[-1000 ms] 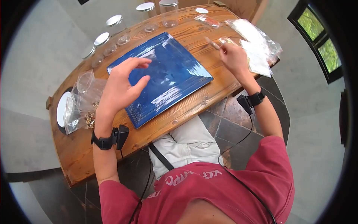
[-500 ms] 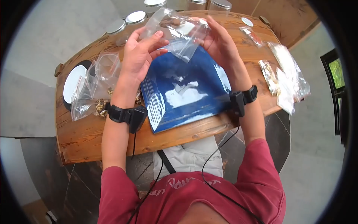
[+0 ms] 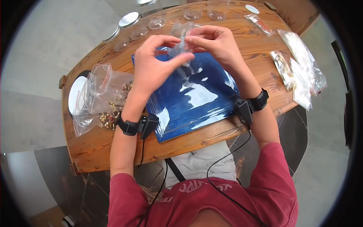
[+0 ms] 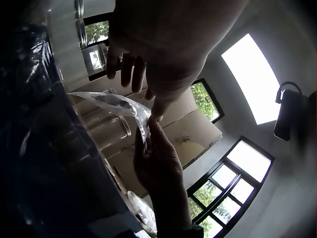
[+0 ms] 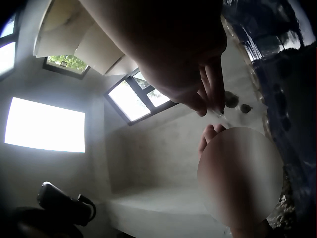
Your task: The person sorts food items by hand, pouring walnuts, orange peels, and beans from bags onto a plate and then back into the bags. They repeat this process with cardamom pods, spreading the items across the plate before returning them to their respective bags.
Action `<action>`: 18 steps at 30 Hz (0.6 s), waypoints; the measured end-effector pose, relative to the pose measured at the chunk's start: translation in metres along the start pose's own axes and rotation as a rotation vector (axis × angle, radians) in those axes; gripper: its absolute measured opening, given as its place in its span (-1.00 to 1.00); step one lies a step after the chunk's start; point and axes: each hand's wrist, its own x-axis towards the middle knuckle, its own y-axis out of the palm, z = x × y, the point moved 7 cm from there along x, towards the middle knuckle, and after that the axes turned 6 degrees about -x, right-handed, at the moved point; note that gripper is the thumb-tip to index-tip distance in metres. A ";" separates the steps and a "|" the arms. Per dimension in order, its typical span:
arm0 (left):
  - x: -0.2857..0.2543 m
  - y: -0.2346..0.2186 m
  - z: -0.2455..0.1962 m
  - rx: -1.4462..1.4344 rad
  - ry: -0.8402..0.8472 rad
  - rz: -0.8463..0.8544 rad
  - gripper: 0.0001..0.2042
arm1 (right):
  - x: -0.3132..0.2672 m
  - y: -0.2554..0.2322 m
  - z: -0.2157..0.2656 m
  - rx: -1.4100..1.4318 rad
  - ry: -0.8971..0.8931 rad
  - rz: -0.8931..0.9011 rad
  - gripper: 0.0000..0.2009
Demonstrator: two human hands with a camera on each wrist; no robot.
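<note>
A small clear plastic bag [image 3: 181,41] is up over the far part of a glossy blue square tray [image 3: 200,94]. My right hand [image 3: 219,43] pinches its upper edge between thumb and fingers. From the other side comes my left hand [image 3: 155,70], its straight thumb reaching across the front of the bag and its forefinger well apart from the thumb. In the left wrist view the bag [image 4: 119,103] stretches sideways from my right fingertips, and the left thumb meets them at its edge. The other left fingers hang loosely above it. What the bag contains is blurred.
Clear jars with silver lids [image 3: 129,19] line the far table edge. Bags of mixed brown seeds [image 3: 109,120] lie left beside a white disc [image 3: 76,90]. To the right are white packets [image 3: 300,56], a small foil packet [image 3: 283,68] and a reddish packet [image 3: 260,25].
My right hand has come from the packets at the right to the middle with the bag. Since half a second ago, both hands have drawn closer together and the bag has bunched up between them.
</note>
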 end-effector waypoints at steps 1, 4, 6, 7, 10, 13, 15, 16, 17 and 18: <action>-0.002 0.008 -0.007 0.026 0.019 -0.012 -0.62 | -0.003 0.003 0.001 -0.003 0.037 0.074 -0.69; -0.001 0.010 0.002 -0.037 0.032 -0.053 -0.66 | -0.003 0.004 0.000 -0.011 -0.013 0.135 -0.68; -0.003 0.009 0.000 -0.163 0.008 -0.019 -0.71 | -0.001 0.001 -0.006 -0.053 -0.039 0.146 -0.69; -0.004 0.009 -0.005 -0.188 -0.007 -0.006 -0.72 | 0.000 -0.002 -0.010 -0.057 -0.020 0.151 -0.69; -0.003 0.004 -0.008 -0.154 -0.016 -0.001 -0.77 | 0.000 -0.002 -0.007 -0.078 -0.033 0.154 -0.74; -0.001 -0.004 -0.004 -0.079 -0.026 0.012 -0.84 | -0.003 0.007 0.001 -0.072 -0.066 0.210 -0.79; -0.002 -0.007 -0.012 0.009 0.006 0.021 -0.88 | -0.005 0.024 0.002 -0.048 -0.159 0.289 -0.81; -0.004 -0.006 -0.020 0.074 0.041 0.024 -0.89 | -0.009 0.027 0.003 -0.155 -0.212 0.258 -0.83; -0.006 -0.004 -0.027 0.139 0.072 0.028 -0.90 | -0.014 0.031 0.008 -0.282 -0.219 0.227 -0.81; -0.006 -0.003 -0.031 0.141 0.123 0.028 -0.90 | -0.017 0.032 0.012 -0.409 -0.224 0.194 -0.79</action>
